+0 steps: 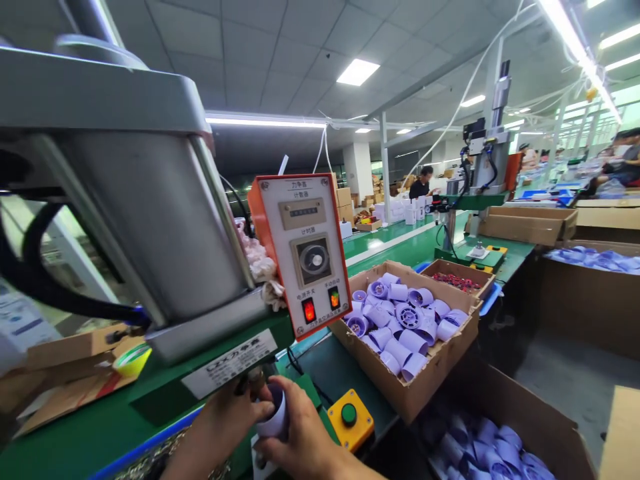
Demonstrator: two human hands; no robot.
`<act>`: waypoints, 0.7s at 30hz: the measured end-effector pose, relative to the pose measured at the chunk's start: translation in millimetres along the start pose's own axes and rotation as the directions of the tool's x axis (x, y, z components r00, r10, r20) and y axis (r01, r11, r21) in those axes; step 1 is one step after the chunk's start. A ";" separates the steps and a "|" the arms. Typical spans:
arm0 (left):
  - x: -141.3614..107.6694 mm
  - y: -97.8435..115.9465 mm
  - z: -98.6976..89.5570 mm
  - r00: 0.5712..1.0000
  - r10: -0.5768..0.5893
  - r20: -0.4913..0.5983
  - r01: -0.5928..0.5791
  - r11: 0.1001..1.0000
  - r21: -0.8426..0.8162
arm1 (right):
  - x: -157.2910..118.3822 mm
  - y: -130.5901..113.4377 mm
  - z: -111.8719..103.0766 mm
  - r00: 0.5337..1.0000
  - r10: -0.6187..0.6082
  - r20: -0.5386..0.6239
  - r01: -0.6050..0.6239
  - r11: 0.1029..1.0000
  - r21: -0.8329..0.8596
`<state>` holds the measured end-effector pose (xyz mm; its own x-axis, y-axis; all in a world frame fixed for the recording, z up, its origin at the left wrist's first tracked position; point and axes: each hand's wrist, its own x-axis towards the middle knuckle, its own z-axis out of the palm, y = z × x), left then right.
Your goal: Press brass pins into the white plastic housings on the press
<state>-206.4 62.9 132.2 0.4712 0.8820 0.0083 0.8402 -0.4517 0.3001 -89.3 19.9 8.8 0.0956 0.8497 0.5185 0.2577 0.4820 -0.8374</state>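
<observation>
Under the head of a green press (pixel 165 380), a purple plastic cup (pixel 274 423) is held upright. My right hand (pixel 303 433) wraps round its right side, thumb in front and fingers behind. My left hand (pixel 225 420) reaches in from the left, its fingertips at the cup's rim and partly inside it, close below the press's metal ram. Whether those fingertips pinch a small part is hidden. An orange control box (pixel 303 253) with a lit red switch is fixed to the press above my hands.
A yellow box with a green button (pixel 349 415) sits right of my hands. Beyond it stands a carton (pixel 385 383) of purple cups, beside a smaller box of red parts (pixel 455 281). Another carton with cups (pixel 555 427) is lower right. A second press (pixel 493 160) and people stand farther back.
</observation>
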 end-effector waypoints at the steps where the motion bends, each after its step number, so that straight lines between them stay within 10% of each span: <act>1: -2.0 2.2 -0.4 1.000 0.006 0.002 -0.006 1.000 -0.005 | -1.3 0.6 0.1 1.000 -0.002 -0.001 0.002 1.000 0.014; 10: -17.5 24.4 -2.0 0.998 -0.064 -0.001 0.063 0.997 -0.048 | -13.1 2.9 6.2 0.999 -0.018 0.044 0.014 0.996 0.085; 16: -47.8 14.4 -11.1 0.987 -0.111 -0.117 0.097 0.988 -0.120 | -33.1 15.1 -14.4 0.975 -0.193 -0.111 0.147 0.933 -0.330; 21: -118.5 -58.3 60.2 0.917 -0.162 -0.364 0.206 0.975 0.087 | -64.8 62.8 -49.8 0.906 -0.381 -0.186 0.182 0.745 -0.641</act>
